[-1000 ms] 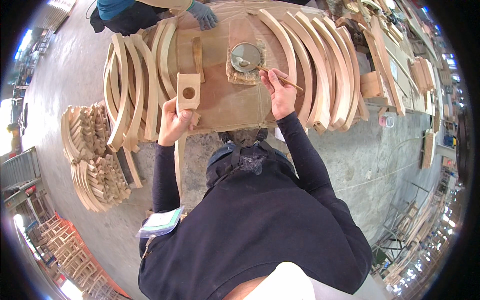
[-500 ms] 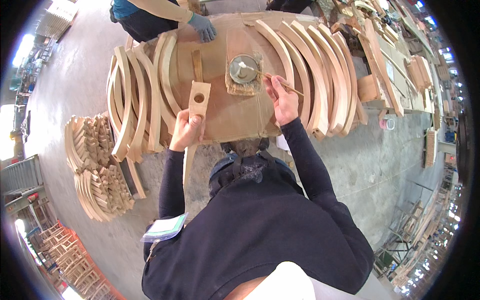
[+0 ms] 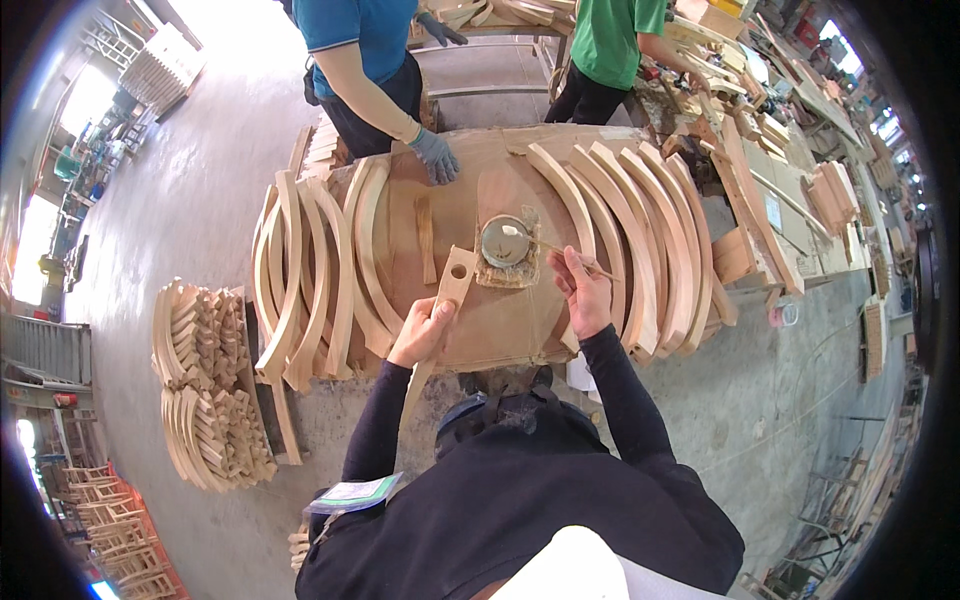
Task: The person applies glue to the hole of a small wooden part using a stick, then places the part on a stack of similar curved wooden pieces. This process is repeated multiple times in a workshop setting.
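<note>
My left hand (image 3: pixel 424 334) is closed around a curved pale wooden piece (image 3: pixel 450 284), its end with a round hole pointing up and away from me. The lower part of that piece hangs below my hand, past the table edge. My right hand (image 3: pixel 586 292) pinches a thin wooden stick (image 3: pixel 548 246) whose tip carries a white, paste-like blob (image 3: pixel 510 231). This tip is over a round tin (image 3: pixel 497 255), which sits on a crusted block on the brown-covered table (image 3: pixel 480 335). The tin lies just beyond the holed end.
Curved wooden pieces lie in rows at the left (image 3: pixel 330 270) and right (image 3: pixel 665 250) of the table. A flat wooden strip (image 3: pixel 425 238) lies between. Across the table a person's gloved hand (image 3: pixel 436 157) rests near the edge; another person in green (image 3: pixel 607 45) stands farther off. Stacked wooden parts (image 3: pixel 205 385) stand at left.
The view has tipped up, showing more of both people across the table. My left hand has brought the wooden piece rightward, nearer the tin, and tilted it. The stick stays in my right hand.
</note>
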`<state>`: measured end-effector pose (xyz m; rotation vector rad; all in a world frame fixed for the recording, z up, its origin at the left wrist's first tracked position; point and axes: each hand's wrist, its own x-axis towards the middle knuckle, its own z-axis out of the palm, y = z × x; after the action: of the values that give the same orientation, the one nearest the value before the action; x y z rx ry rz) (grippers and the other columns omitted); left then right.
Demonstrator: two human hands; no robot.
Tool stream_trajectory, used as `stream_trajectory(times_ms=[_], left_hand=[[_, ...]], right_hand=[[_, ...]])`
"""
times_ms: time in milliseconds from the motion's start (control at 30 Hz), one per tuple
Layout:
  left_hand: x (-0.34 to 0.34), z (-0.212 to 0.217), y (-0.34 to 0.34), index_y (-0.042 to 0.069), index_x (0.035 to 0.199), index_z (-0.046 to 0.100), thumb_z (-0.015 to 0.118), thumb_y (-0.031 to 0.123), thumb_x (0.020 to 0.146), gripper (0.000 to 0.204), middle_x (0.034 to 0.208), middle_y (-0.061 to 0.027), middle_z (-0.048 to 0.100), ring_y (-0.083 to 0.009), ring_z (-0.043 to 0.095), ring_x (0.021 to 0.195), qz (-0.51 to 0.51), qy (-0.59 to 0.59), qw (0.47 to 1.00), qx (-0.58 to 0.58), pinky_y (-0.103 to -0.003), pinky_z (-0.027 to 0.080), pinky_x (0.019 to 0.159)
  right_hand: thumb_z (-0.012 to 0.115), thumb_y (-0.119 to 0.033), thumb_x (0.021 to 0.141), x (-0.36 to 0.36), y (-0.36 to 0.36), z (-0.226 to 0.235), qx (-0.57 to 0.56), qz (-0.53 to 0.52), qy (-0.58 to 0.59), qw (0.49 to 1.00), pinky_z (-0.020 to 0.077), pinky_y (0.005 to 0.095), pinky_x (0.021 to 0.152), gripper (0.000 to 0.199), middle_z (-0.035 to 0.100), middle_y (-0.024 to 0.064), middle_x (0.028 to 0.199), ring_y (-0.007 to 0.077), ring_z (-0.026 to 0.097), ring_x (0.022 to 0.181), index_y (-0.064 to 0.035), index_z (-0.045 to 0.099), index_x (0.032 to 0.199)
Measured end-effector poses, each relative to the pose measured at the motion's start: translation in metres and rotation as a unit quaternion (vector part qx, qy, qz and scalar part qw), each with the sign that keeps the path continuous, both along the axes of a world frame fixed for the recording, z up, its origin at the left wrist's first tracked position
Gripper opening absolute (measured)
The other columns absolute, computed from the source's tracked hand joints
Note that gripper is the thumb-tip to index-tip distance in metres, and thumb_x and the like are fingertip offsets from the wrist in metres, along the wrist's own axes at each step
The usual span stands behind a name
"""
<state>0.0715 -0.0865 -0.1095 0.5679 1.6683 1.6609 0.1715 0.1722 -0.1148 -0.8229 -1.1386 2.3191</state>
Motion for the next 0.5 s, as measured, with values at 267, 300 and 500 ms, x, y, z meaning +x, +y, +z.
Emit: stream_trajectory(times_ms=[267,300,500], left_hand=[[0.004,0.002,0.009,0.005,0.071,0.049,0.053,0.061,0.087,0.058,0.057,0.0011,0.047,-0.0085,0.048,0.042,0.000,-0.014,1.000,0.006,-0.024,0.039,0.038],[0.001,0.003,0.012,0.005,0.071,0.048,0.053,0.060,0.088,0.058,0.057,0.0008,0.047,-0.0087,0.048,0.042,0.006,-0.003,1.000,0.012,-0.024,0.039,0.038],[0.008,0.002,0.018,0.003,0.066,0.047,0.046,0.066,0.087,0.066,0.051,-0.0022,0.046,-0.0103,0.046,0.039,0.039,0.026,0.999,0.028,-0.024,0.036,0.035]], right_hand=[[0.064,-0.022,0.091,0.007,-0.002,0.019,0.004,-0.021,0.025,0.999,0.0511,0.0203,0.065,0.016,0.069,0.0070,0.101,0.0132,0.067,0.090,-0.0082,0.063,0.099],[0.064,-0.022,0.091,0.006,-0.001,0.023,0.013,-0.027,0.043,0.999,0.0512,0.0205,0.065,0.016,0.069,0.0067,0.101,0.0129,0.067,0.089,-0.0079,0.063,0.100],[0.066,-0.025,0.090,0.018,-0.020,0.083,0.061,0.006,0.075,0.995,0.0508,0.0243,0.066,0.019,0.070,0.0136,0.093,0.0191,0.069,0.086,-0.0069,0.059,0.091]])
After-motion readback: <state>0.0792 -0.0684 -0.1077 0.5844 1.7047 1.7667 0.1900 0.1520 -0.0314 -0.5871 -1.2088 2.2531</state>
